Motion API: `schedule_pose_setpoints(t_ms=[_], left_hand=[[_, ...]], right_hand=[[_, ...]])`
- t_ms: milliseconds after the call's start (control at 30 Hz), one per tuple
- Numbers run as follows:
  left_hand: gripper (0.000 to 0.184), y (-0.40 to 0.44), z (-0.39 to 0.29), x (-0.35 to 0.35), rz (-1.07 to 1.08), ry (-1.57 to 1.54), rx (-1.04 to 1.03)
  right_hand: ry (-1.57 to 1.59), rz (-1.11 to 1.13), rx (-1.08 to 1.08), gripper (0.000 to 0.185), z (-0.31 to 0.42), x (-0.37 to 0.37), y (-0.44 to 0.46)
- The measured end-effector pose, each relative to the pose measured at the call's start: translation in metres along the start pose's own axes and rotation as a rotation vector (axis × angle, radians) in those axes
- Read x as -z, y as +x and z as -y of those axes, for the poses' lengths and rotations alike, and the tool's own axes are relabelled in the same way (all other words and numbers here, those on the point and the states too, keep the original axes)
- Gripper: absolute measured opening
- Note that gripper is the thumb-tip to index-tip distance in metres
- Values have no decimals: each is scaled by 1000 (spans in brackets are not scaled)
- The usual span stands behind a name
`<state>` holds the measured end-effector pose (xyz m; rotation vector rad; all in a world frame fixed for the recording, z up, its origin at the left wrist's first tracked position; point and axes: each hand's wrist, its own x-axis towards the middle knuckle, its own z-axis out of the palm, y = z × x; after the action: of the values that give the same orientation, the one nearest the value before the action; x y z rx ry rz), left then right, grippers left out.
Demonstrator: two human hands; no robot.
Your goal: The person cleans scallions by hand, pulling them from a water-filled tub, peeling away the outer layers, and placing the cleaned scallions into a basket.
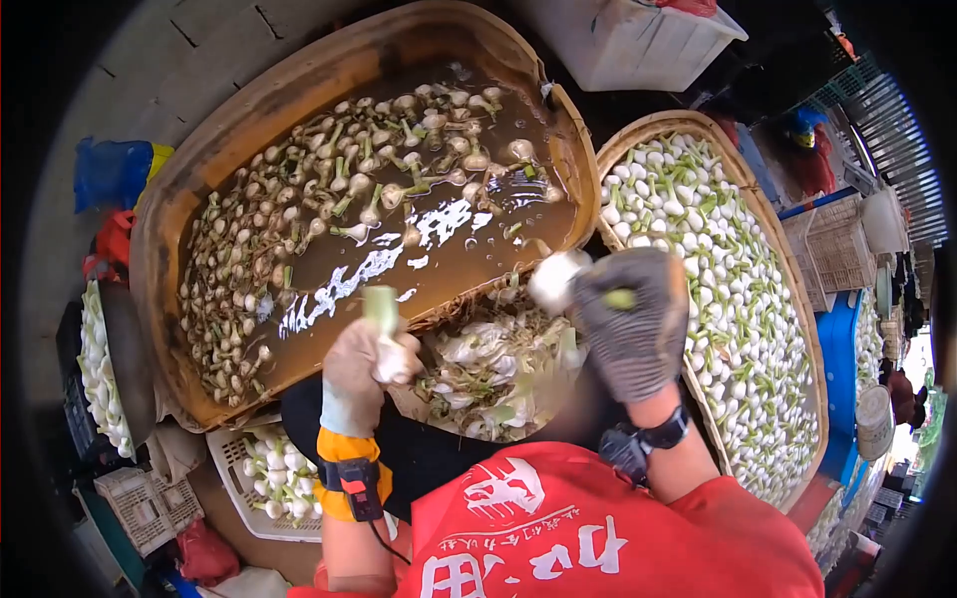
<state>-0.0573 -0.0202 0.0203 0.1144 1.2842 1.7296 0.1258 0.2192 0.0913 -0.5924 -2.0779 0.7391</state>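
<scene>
My left hand point(359, 364), in a pale glove, is closed around a white fresh garlic bulb point(391, 359) with its thick cut green stem pointing up. My right hand point(638, 314), in a grey striped glove, is closed on another white garlic bulb point(558, 281), which sticks out at its left side. A green stem end point(618, 298) shows between the right hand's fingers. Both hands are raised above a heap of peeled skins and scraps point(493, 374) in front of my lap. The fingertips are partly hidden.
A big brown tub point(429, 22) holds muddy water and dirty bulbs ahead. To the right, a long tub point(743, 164) is filled with clean white bulbs. A white basket point(234, 468) of bulbs stands at lower left. A white bin point(648, 50) stands behind.
</scene>
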Motion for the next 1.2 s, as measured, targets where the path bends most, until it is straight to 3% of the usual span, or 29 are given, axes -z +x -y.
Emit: schedule_pose_setpoints(t_ms=[67, 100, 133, 167, 200, 233, 267, 300, 333, 367, 400, 433, 533, 567, 600, 633, 667, 700, 733, 800, 833, 867, 967, 1000, 1067, 1200], left_hand=[[27, -2, 1, -6, 135, 698, 22], [28, 2, -4, -11, 274, 758, 161], [25, 7, -13, -17, 327, 1027, 64], [25, 21, -13, -12, 248, 914, 114], [26, 40, -10, -3, 174, 798, 165], [30, 64, -12, 6, 104, 934, 61], [32, 91, -4, 17, 14, 883, -82], [35, 119, 3, 29, -70, 656, -22], [35, 148, 9, 40, -197, 657, -4], [38, 184, 15, 60, -237, 787, 93], [43, 215, 28, 82, -261, 1073, 14], [53, 235, 24, 72, -354, 1309, 98], [67, 316, 86, 125, -268, 1221, 138], [59, 349, 119, 156, -245, 1093, 124], [51, 354, 122, 144, -223, 965, 112], [31, 349, 124, 138, -37, 503, 139], [17, 334, 121, 120, -64, -6, 299], [23, 313, 104, 96, 154, -212, 327], [30, 287, 81, 67, 369, -415, 347], [47, 230, 42, 9, 200, -544, 338], [61, 208, 38, 1, 299, -692, 311], [63, 184, 30, -9, 330, -783, 346], [65, 113, 18, -43, 261, -807, 239], [65, 94, 16, -50, 224, -761, 194], [61, 64, 16, -61, 203, -740, 190], [56, 23, 14, -81, 41, -417, 98]], right_hand=[[-94, -172, -129, 34, -22, 13, 22], [-89, -175, -135, 34, -23, 11, 26], [-74, -55, -235, 34, -25, 9, 29], [-61, 64, -336, 35, -27, 7, 32], [-92, 205, -303, 36, -31, -7, 28], [-34, 332, -225, 44, -46, -21, 16], [-34, 527, -245, 51, -47, -32, 9], [75, 668, -389, 54, -45, -45, 0], [60, 813, -485, 52, -48, -58, -12], [-31, 887, -395, 53, -46, -66, -20], [-72, 999, -389, 51, -45, -72, -26], [-102, 1031, -331, 48, -48, -77, -34], [-124, 1083, -245, 42, -57, -80, -49], [-110, 1098, -196, 38, -60, -78, -50], [-121, 1101, -209, 38, -63, -76, -49], [-114, 1042, -146, 34, -68, -74, -46], [-103, 982, -79, 31, -71, -73, -43], [42, 833, -100, 18, -73, -69, -39], [49, 833, -99, 18, -74, -68, -35], [412, 681, -314, 7, -73, -69, -26], [418, 579, -302, 18, -69, -73, -19], [428, 579, -299, 18, -60, -75, -11], [155, 604, -301, 22, -30, -72, 7], [159, 605, -298, 22, -27, -78, 3], [155, 392, -135, 19, -23, -86, -7], [291, 409, 58, 14, -6, -68, -11]])
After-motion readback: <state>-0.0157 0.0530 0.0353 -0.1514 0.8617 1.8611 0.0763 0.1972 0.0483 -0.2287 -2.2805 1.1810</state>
